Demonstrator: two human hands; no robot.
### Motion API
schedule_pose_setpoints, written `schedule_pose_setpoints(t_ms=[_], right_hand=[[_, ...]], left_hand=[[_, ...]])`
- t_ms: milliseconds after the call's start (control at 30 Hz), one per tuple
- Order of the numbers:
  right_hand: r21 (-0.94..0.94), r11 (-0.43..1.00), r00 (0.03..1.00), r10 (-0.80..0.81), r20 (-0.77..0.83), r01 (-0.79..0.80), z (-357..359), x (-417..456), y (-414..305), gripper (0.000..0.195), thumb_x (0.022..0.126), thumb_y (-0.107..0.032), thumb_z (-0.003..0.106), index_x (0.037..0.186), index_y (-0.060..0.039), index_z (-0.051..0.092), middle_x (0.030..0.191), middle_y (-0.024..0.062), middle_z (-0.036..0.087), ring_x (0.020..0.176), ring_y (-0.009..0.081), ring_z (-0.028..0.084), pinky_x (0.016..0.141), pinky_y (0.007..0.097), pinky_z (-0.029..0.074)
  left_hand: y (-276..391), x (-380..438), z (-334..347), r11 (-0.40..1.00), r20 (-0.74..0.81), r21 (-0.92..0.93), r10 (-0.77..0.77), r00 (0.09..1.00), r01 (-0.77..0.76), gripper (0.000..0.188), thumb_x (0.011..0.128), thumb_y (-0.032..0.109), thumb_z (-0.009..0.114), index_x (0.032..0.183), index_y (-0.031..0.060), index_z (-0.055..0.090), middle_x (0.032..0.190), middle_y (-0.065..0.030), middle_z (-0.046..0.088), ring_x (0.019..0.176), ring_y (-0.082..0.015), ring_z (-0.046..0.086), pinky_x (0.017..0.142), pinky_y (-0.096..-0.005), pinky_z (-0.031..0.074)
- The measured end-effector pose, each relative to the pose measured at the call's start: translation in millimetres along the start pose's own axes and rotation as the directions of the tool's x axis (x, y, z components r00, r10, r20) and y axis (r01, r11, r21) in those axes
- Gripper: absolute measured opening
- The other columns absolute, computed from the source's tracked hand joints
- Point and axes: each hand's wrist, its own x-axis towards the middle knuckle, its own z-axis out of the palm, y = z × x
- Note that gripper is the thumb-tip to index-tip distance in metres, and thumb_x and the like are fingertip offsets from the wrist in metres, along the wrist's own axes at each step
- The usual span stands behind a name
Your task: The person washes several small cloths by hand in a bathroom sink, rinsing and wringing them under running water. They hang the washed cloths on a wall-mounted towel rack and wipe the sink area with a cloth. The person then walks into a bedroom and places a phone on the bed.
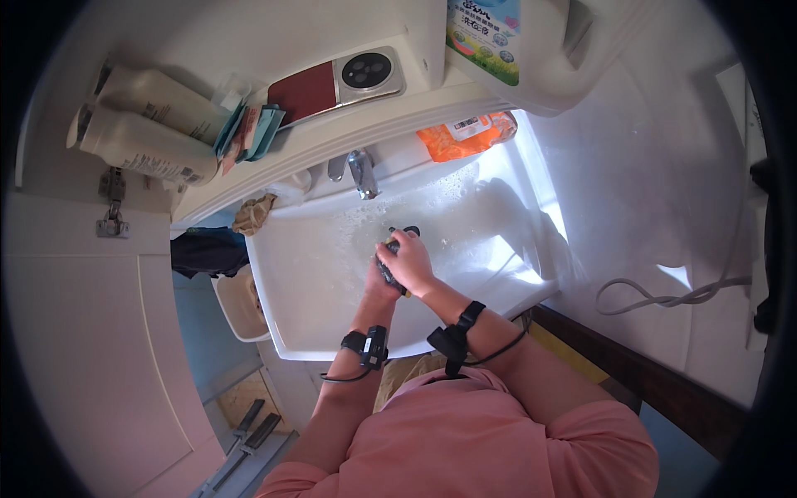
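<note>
Over the white washbasin (299,292), my left hand (378,283) and my right hand (408,258) are pressed together around a dark, wet-looking cloth item (389,261) with yellowish edges. Part of it pokes out past the fingers of my right hand. What exactly the item is cannot be told, as the hands cover much of it. Soapy water with bubbles (448,193) lies in the basin below. A chrome faucet (363,174) stands at the basin's back, just beyond the hands.
An orange packet (467,137) lies on the basin's back rim, a brown crumpled cloth (254,213) at its left corner. The shelf above holds a phone (336,84), white bottles (149,140) and a detergent jug (542,56). Dark fabric (208,252) hangs left, above a beige basin (236,305).
</note>
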Motion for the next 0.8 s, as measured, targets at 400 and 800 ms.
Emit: schedule_pose_setpoints(t_ms=[400,800], right_hand=[[-0.296,0.955,0.973,-0.053,-0.223,-0.016,-17,39,100,0.032,0.089,-0.021,0.067,0.117,-0.0081,0.058,0.134,0.0186,0.048,0.124,0.0443,0.043,0.097,0.0559,0.042],[-0.634,0.764,0.978,0.018,0.209,0.122,-11,25,102,0.059,0.082,-0.028,0.072,0.138,-0.0278,0.054,0.158,0.0072,0.033,0.145,0.0382,0.026,0.107,0.0663,0.03]], left_hand=[[13,-17,-3,-0.078,-0.029,0.991,0.653,0.757,0.105,0.047,0.082,0.027,0.075,0.126,0.0154,0.065,0.125,-0.0191,0.058,0.112,-0.0298,0.058,0.097,-0.0506,0.047],[22,-3,-18,-0.569,-0.223,0.684,0.431,0.874,0.456,0.079,0.085,0.045,0.064,0.155,0.0301,0.03,0.166,-0.0153,0.0,0.149,-0.0464,0.006,0.119,-0.0529,0.023]])
